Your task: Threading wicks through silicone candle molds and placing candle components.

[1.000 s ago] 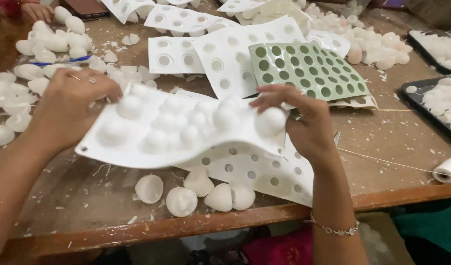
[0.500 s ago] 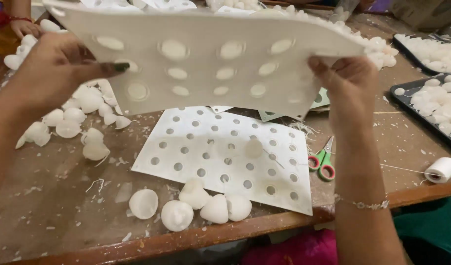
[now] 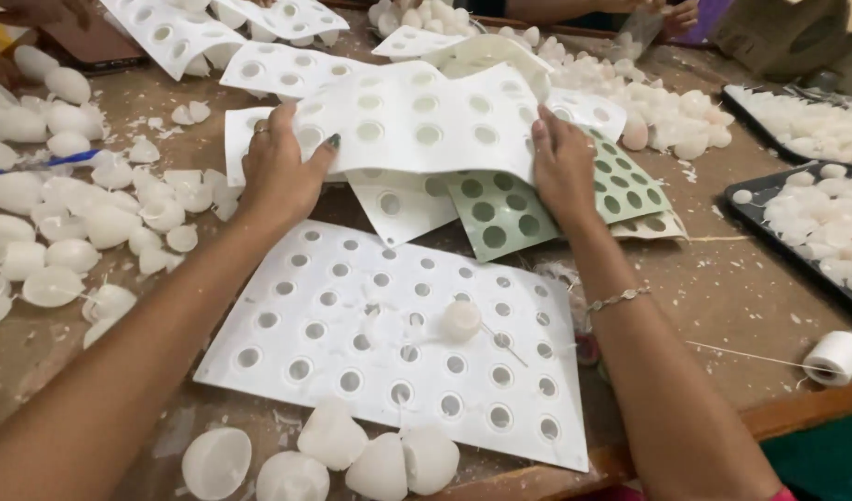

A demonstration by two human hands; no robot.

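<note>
The white mold sheet [image 3: 417, 116] is pinched at both ends by my left hand [image 3: 282, 172] and right hand [image 3: 563, 167], so I should keep it flat and hold gently.

The white mould sheet [image 3: 417, 121] and the white flat sheet [image 3: 389, 343] carry regular rows of round holes, as does a pale green sheet [image 3: 500, 218]. White wax domes [image 3: 380, 464] lie on the brown surface [image 3: 723, 288], near a black tray [image 3: 751, 218].
</note>
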